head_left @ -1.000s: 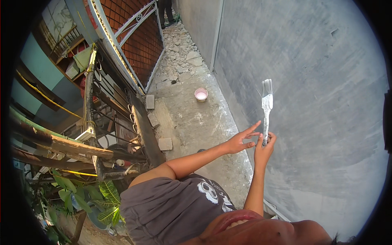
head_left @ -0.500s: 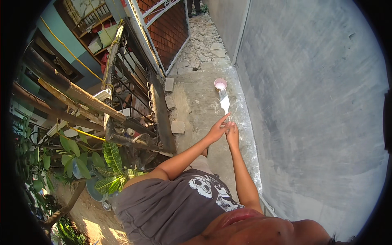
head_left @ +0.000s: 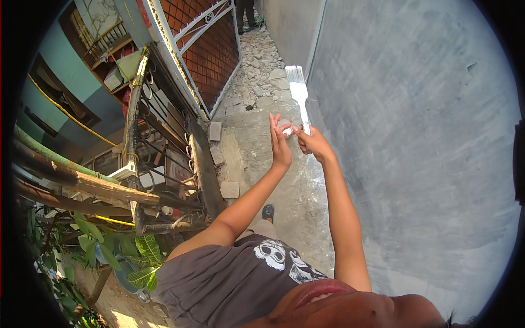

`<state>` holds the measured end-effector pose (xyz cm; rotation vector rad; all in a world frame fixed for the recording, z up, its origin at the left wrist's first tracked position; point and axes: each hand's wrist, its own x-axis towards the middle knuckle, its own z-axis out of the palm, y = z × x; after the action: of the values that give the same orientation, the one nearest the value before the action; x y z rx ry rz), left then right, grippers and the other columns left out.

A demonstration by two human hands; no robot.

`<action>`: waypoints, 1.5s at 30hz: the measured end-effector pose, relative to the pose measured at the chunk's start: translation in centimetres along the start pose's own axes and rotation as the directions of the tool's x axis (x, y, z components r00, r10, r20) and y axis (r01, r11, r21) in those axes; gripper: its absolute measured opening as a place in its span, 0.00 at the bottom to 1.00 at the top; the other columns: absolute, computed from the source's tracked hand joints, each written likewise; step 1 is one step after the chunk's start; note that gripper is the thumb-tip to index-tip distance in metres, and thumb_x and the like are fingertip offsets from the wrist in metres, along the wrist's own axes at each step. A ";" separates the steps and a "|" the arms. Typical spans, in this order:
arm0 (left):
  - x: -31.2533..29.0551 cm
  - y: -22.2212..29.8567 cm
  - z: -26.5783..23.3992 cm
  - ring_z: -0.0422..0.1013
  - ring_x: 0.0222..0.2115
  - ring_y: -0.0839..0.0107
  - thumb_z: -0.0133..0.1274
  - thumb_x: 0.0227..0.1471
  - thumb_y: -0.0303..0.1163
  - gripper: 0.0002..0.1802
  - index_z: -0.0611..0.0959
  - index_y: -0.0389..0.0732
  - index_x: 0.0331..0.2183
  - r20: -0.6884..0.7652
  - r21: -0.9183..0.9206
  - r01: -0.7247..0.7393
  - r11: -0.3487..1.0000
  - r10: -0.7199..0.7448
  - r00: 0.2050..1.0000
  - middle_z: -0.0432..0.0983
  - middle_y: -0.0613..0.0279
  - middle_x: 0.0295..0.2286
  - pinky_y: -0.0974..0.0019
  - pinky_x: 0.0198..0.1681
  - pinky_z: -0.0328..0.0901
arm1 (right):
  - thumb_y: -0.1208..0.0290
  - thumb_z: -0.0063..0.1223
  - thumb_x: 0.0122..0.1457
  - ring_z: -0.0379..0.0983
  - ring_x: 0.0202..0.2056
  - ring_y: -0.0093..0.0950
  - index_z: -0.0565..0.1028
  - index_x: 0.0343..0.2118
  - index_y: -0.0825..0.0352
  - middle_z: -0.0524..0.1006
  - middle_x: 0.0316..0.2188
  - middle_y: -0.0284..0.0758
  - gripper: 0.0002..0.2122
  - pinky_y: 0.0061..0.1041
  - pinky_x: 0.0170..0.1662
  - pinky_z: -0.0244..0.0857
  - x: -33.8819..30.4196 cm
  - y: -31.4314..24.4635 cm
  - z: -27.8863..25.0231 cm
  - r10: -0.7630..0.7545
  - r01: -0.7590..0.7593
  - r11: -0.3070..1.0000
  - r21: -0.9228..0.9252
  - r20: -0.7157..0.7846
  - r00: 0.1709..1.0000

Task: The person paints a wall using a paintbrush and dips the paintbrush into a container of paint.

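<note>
A white paintbrush (head_left: pixel 298 93) points upward and away from me, its bristle end near the grey wall. My right hand (head_left: pixel 315 143) is closed around the lower part of its handle. To the left of it, my left hand (head_left: pixel 279 143) is raised with its fingers stretched out and nothing in them. Between the two hands a small pinkish cup (head_left: pixel 285 127) shows in part on the concrete ground. The left fingers cover some of it, and I cannot tell from here whether they touch it.
A smooth grey wall (head_left: pixel 415 136) runs along my right. A rusty metal railing (head_left: pixel 169 153) and wooden poles stand at left, with a brick-backed gate (head_left: pixel 210 60) beyond. Loose blocks (head_left: pixel 229 189) lie beside the path; rubble (head_left: pixel 260 63) and another person's legs (head_left: pixel 244 13) are farther ahead.
Both hands were together around the handle; now they are apart. The right hand has lifted the paintbrush up and away from the cup, while the left has let go and opened.
</note>
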<state>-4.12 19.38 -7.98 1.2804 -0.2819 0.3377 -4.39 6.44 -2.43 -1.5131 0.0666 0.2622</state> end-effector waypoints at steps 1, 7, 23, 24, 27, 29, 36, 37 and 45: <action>-0.9 -2.6 -1.1 0.67 0.55 0.61 0.25 0.70 0.57 0.41 0.44 0.39 0.70 -0.045 0.091 0.058 0.994 -0.054 0.997 0.51 0.48 0.66 0.55 0.60 0.59 | 0.58 0.56 0.67 0.54 0.13 0.15 0.70 0.37 0.63 0.62 0.15 0.22 0.13 0.21 0.16 0.50 1.3 3.3 0.1 0.050 -0.048 0.991 0.124 -0.013 0.999; -3.8 -16.2 -9.3 0.69 0.51 0.61 0.24 0.70 0.59 0.41 0.52 0.36 0.69 -0.263 0.124 0.474 0.872 -0.431 0.863 0.54 0.46 0.64 0.59 0.60 0.59 | 0.57 0.56 0.67 0.55 0.13 0.16 0.70 0.38 0.62 0.61 0.15 0.22 0.13 0.20 0.16 0.50 4.1 21.7 1.9 0.493 -0.478 0.852 0.211 -0.020 0.870; 12.7 -13.9 -14.0 0.73 0.43 0.69 0.23 0.68 0.63 0.41 0.59 0.43 0.67 -0.341 0.149 0.312 0.938 -0.248 0.907 0.62 0.56 0.61 0.61 0.47 0.62 | 0.46 0.47 0.69 0.60 0.14 0.16 0.76 0.36 0.66 0.67 0.16 0.25 0.23 0.20 0.18 0.54 18.4 -12.8 -7.2 -0.347 0.277 0.919 -0.280 -0.241 0.906; 12.4 -14.1 -14.5 0.73 0.42 0.69 0.23 0.68 0.63 0.41 0.59 0.43 0.67 -0.350 0.158 0.340 0.927 -0.270 0.897 0.63 0.56 0.61 0.61 0.46 0.62 | 0.46 0.52 0.67 0.62 0.15 0.16 0.76 0.36 0.66 0.68 0.17 0.26 0.22 0.20 0.19 0.55 19.3 -12.3 -7.8 -0.372 0.282 0.908 -0.310 -0.284 0.884; 10.7 -15.1 -15.9 0.73 0.42 0.69 0.23 0.68 0.63 0.41 0.59 0.43 0.67 -0.378 0.178 0.408 0.895 -0.321 0.868 0.63 0.56 0.60 0.62 0.45 0.63 | 0.47 0.60 0.62 0.64 0.16 0.16 0.76 0.36 0.67 0.70 0.19 0.27 0.22 0.21 0.19 0.57 22.6 -6.0 -10.4 -0.283 0.225 0.945 -0.239 -0.248 0.927; 9.3 -16.2 -16.6 0.74 0.41 0.69 0.23 0.68 0.63 0.40 0.59 0.43 0.67 -0.401 0.187 0.448 0.874 -0.348 0.847 0.64 0.56 0.60 0.63 0.44 0.63 | 0.49 0.59 0.63 0.62 0.15 0.17 0.77 0.34 0.67 0.69 0.16 0.26 0.21 0.23 0.18 0.56 25.1 2.1 -11.4 0.025 -0.069 0.983 -0.170 -0.250 0.968; 7.3 -20.7 -16.6 0.74 0.34 0.71 0.27 0.70 0.60 0.37 0.68 0.40 0.60 -0.392 0.233 0.630 0.741 -0.521 0.758 0.70 0.56 0.54 0.66 0.37 0.65 | 0.51 0.59 0.64 0.56 0.09 0.19 0.75 0.29 0.65 0.61 0.11 0.24 0.19 0.24 0.13 0.49 24.4 28.5 -12.2 0.368 -0.400 0.916 0.008 -0.413 0.833; 8.0 -21.1 -16.4 0.75 0.32 0.72 0.28 0.70 0.60 0.36 0.70 0.40 0.59 -0.387 0.244 0.698 0.673 -0.593 0.707 0.73 0.57 0.52 0.67 0.35 0.65 | 0.50 0.58 0.64 0.56 0.09 0.19 0.75 0.29 0.65 0.60 0.10 0.24 0.20 0.24 0.13 0.49 24.7 29.3 -12.7 0.408 -0.454 0.891 -0.007 -0.427 0.807; 14.7 -23.0 -9.7 0.75 0.32 0.73 0.29 0.70 0.58 0.34 0.75 0.39 0.53 -0.271 0.352 0.660 0.664 -0.603 0.751 0.75 0.58 0.49 0.68 0.35 0.64 | 0.44 0.38 0.71 0.66 0.20 0.25 0.79 0.38 0.68 0.66 0.15 0.33 0.28 0.30 0.26 0.60 37.4 11.5 -22.9 -0.192 -0.023 0.853 -0.521 -0.355 0.915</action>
<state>18.72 24.36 -25.09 1.6958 0.3923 -0.1392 32.23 -11.02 -22.75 -2.0897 0.2688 -0.1222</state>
